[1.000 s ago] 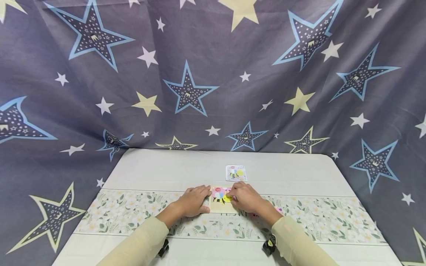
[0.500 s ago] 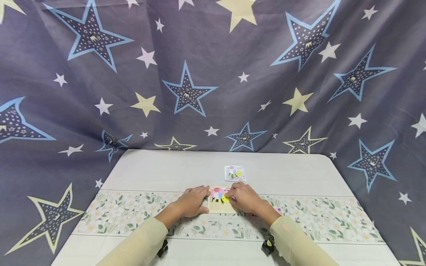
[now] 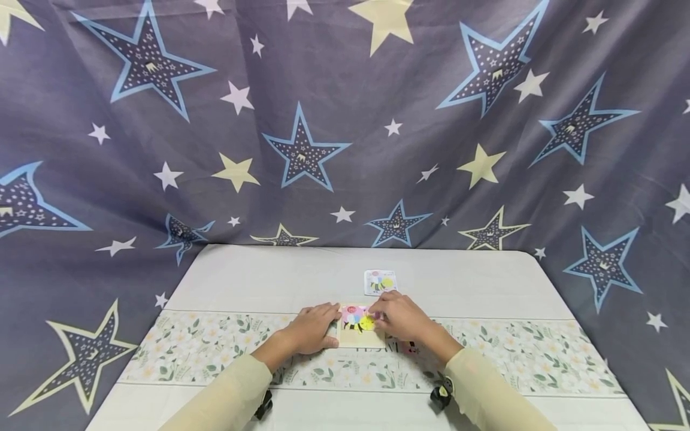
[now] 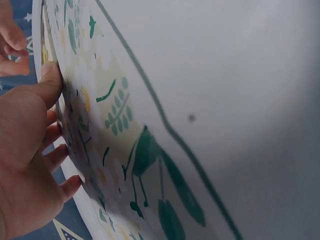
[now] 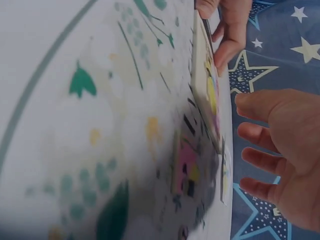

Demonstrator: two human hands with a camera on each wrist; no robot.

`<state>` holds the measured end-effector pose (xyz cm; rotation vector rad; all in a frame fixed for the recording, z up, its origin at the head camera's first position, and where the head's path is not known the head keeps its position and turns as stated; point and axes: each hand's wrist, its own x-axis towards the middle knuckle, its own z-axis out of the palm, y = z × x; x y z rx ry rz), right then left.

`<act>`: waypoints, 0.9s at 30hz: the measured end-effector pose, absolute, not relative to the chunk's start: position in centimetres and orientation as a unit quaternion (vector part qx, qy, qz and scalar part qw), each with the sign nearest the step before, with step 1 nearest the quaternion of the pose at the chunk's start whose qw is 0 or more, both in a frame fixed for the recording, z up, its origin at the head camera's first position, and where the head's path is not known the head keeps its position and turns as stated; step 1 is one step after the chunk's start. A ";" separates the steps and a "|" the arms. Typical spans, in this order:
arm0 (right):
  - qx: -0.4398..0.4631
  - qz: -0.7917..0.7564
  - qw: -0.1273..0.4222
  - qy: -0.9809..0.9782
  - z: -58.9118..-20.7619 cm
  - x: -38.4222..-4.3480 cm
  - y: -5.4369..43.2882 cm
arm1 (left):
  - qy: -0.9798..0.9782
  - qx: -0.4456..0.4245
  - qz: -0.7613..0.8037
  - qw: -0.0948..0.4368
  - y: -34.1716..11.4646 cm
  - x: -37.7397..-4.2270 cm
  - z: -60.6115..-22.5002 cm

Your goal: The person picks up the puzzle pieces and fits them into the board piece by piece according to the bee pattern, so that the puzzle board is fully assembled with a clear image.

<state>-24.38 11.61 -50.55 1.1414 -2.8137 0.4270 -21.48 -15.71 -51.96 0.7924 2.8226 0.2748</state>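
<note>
A small wooden puzzle board (image 3: 360, 340) lies on the table, its upper part filled with pink, blue and yellow bee-picture pieces (image 3: 353, 318). Its lower part shows bare wood. My left hand (image 3: 312, 329) holds the board at its left end, thumb near the front corner and fingers toward the back one. Over the right end hovers my right hand (image 3: 401, 316). The right wrist view shows that right hand (image 5: 295, 150) with fingers spread apart and nothing between them. A loose pink puzzle piece (image 5: 185, 167) lies on the cloth beside the board, partly behind my right forearm in the head view.
Behind the board lies a square picture card (image 3: 380, 282) with the same bee. The white table (image 3: 269, 275) carries a floral band (image 3: 215, 344) across its middle. A star-printed curtain (image 3: 345, 149) hangs at the back and sides.
My right hand has lifted its fingertips from the yellow part of the picture and shifted slightly right. My left hand stays at the board's left end.
</note>
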 end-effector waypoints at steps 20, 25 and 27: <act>0.357 0.123 0.037 -0.925 -50.0 -22.3 16.1 | 0.954 0.272 0.092 0.091 -15.8 -21.4 -52.1; 0.354 0.131 0.031 -0.925 -50.1 -21.7 17.1 | 0.954 0.272 0.090 0.091 -15.8 -21.4 -52.0; 0.356 0.137 0.024 -0.924 -50.1 -21.4 17.5 | 0.954 0.272 0.090 0.091 -15.8 -21.4 -52.0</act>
